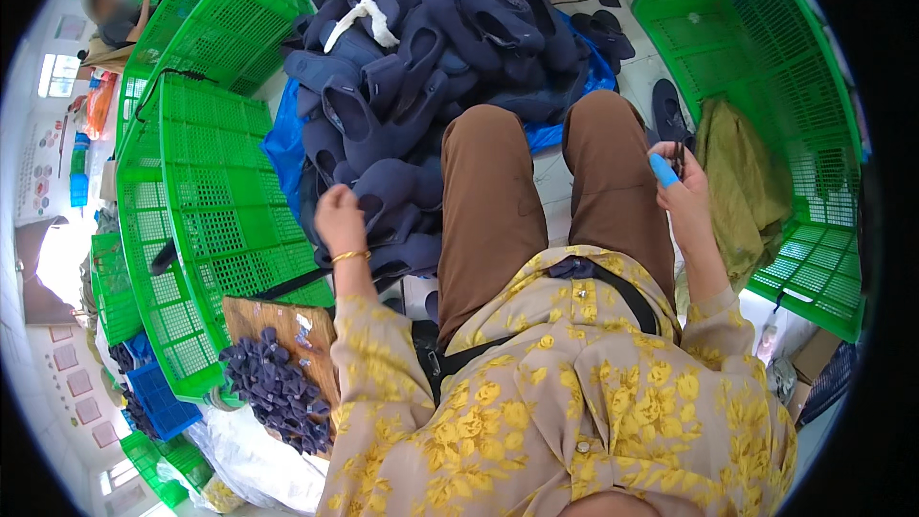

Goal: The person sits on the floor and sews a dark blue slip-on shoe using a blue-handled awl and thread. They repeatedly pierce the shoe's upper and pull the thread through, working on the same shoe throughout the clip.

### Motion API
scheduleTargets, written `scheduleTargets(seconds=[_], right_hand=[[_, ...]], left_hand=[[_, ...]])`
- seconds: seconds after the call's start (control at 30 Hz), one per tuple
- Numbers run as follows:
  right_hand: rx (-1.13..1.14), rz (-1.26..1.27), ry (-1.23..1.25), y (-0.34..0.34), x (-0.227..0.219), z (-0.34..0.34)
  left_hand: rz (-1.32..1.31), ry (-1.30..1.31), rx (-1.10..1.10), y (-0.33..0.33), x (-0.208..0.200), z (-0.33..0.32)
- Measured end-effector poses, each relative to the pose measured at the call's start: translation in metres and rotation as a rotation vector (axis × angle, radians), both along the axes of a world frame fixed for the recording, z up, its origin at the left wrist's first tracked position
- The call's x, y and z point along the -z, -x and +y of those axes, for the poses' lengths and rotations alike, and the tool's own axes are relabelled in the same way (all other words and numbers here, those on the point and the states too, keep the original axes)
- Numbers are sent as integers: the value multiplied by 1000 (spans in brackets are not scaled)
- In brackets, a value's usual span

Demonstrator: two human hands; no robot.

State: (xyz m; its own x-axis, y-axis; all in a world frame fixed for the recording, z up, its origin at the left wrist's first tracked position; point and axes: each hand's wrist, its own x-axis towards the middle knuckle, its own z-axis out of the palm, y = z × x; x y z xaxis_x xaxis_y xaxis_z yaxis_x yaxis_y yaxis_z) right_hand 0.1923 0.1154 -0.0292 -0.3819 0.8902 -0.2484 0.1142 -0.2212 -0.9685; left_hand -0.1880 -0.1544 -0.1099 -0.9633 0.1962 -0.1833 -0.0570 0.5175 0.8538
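Observation:
My left hand (342,222), a bracelet at its wrist, is over the near left side of a heap of navy slip-on shoes (421,48). Its fingers are curled together; whatever they hold, if anything, is hidden. Beyond my right knee, my right hand (684,187) is closed around a small, slim dark tool (679,159), whose kind is unclear. Blue tape wraps the thumb of that hand. Nearest to my left hand are several navy shoes (388,196) lying against one another.
Green plastic crates stand at left (215,201) and right (766,48). A wooden board (321,325) by my left elbow bears a pile of small navy scraps (278,388). Olive cloth (737,182) hangs over the right crate. Blue sheeting (282,153) lies under the shoes. Another person (113,19) is at far left.

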Motion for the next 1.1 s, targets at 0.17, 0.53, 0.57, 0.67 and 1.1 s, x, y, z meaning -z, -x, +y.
scheduleTargets(seconds=[0.17,0.53,0.57,0.67,1.1], right_hand=[[115,-14,40,-48,9,20],[675,146,-46,-165,-7,79],[688,188,-76,-169,-13,81],[693,189,-97,-154,-28,69],[-426,-171,-290,-62,-33,-58]], left_hand=[[169,503,286,17,148,-11],[411,138,391,-30,-7,24],[477,26,453,-49,-33,36],[612,10,827,-113,-108,72],[804,-119,1250,-217,-125,103]])
